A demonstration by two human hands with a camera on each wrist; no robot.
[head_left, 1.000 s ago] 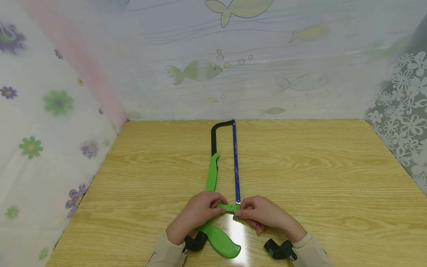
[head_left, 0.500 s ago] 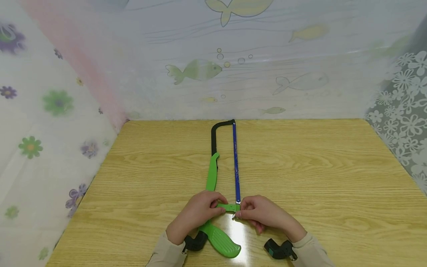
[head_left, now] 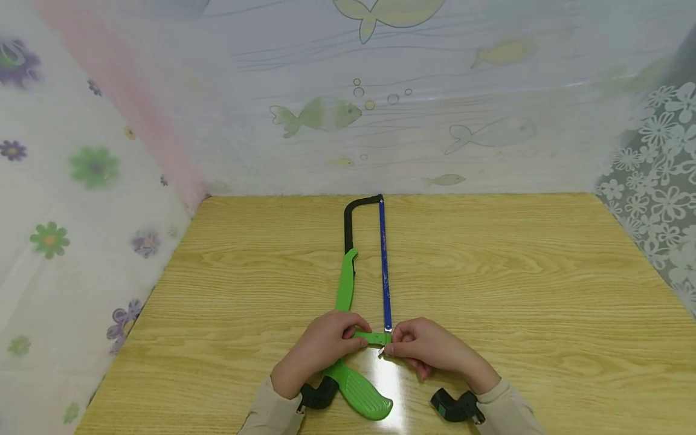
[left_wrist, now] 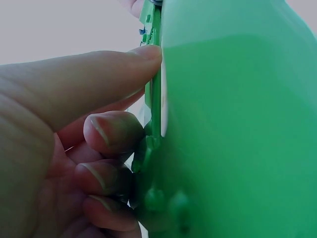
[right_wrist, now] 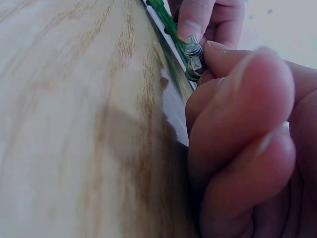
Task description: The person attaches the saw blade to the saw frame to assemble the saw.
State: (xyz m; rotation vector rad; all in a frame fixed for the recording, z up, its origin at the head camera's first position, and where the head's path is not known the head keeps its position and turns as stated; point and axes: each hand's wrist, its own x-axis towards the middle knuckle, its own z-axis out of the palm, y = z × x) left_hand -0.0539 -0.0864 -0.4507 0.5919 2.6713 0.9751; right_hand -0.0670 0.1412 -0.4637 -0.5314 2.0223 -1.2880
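A hacksaw with a green and black frame lies flat on the wooden table, its blue blade on the right side. My left hand pinches the frame's short green crosspiece between thumb and fingers. At the blade's near end, my right hand holds a small metal wing nut by thumb and forefinger. The right wrist view shows its threaded bolt beside the fingertips. Green plastic of the handle fills much of the left wrist view.
The wooden table reaches back to a fish-printed curtain. Flower-printed sheets hang at the left and right. A black wrist camera sits close beside the saw's handle; another is on the right wrist.
The wing nut has turned slightly between my right fingertips since a second ago. My left hand and the hacksaw stay where they were.
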